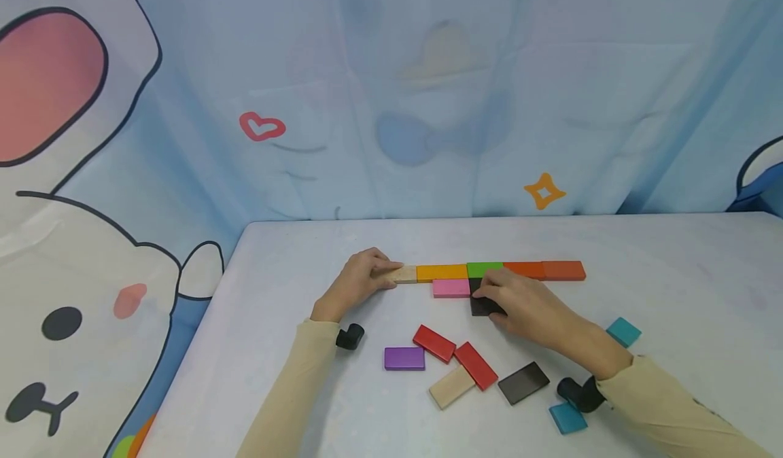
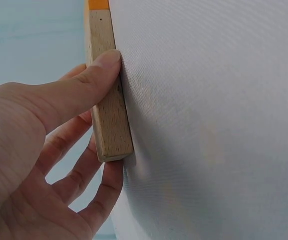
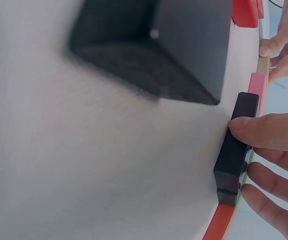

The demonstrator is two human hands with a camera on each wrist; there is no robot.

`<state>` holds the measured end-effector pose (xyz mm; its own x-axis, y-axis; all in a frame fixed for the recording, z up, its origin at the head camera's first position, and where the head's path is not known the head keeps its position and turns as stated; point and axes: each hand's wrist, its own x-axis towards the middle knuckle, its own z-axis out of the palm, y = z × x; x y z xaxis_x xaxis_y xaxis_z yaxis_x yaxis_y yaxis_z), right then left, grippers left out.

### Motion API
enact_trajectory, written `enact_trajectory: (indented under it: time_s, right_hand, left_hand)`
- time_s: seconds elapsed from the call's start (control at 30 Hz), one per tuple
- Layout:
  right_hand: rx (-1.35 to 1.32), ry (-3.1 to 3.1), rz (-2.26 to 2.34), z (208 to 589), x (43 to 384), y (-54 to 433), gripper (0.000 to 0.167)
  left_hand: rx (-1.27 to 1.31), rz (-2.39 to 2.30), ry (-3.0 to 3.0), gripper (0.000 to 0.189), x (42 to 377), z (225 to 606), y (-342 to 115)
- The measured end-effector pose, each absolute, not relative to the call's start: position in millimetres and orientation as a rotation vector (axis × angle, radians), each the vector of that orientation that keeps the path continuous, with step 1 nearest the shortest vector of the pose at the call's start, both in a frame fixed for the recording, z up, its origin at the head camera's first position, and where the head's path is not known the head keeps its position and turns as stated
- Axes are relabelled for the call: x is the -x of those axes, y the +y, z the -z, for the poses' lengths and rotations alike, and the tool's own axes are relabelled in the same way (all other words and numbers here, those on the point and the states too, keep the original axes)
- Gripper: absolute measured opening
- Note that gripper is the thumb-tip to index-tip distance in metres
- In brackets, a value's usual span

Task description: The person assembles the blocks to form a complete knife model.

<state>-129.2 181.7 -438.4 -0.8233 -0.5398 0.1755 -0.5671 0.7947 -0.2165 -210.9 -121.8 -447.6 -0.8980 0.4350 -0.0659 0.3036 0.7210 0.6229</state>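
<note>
Black rectangular block [image 1: 480,307], lower right of centre, pinched by right hand [image 1: 532,306].
Left hand [image 1: 359,278] grips pale rectangular wooden block [image 1: 406,275], mid-frame.

My head view shows a pale yellow left sleeve [image 1: 289,393] at seven o'clock and a matching, dark-flecked right sleeve [image 1: 673,398] at four. Left hand [image 1: 357,279] and right hand [image 1: 535,303]: bare. Left wrist unit [image 1: 351,336]: black, rounded, four o'clock from its cuff. Right wrist unit [image 1: 581,395]: black, eight o'clock.

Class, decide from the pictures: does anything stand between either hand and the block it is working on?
Nothing visible does. The left hand grips the wooden block next to the yellow-orange block; the right hand grips a black block near the pink block.
</note>
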Motion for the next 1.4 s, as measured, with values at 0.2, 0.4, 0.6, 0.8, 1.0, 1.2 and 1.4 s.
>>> enact_trajectory:
  time_s: [0.2,0.4,0.6,0.8,1.0,1.2,1.4]
  right_hand:
    - [-0.875,-2.871,-0.393,439,129,182,0.038]
    - [-0.86,-2.86,-0.439,436,125,184,0.038]
    - [-0.857,-2.939,-0.53,421,111,190,0.036]
    - [-0.945,-3.123,-0.666,417,89,203,0.035]
    - [-1.105,-3.205,-0.745,427,71,217,0.039]
    - [-1.101,-3.234,-0.754,435,61,225,0.037]
    - [-1.137,-3.204,-0.832,442,57,228,0.041]
  left_hand:
    - [-0.59,-0.918,2.721,0.038,210,447,-122]
    - [-0.569,-0.926,2.708,0.039,211,447,-121]
    - [-0.58,-0.93,2.71,0.039,211,447,-122]
    - [-0.597,-0.934,2.711,0.038,211,448,-121]
    - [-0.596,-0.918,2.726,0.038,211,449,-121]
    - [-0.592,-0.92,2.729,0.039,211,449,-120]
    - [-0.585,-0.911,2.733,0.039,211,450,-120]
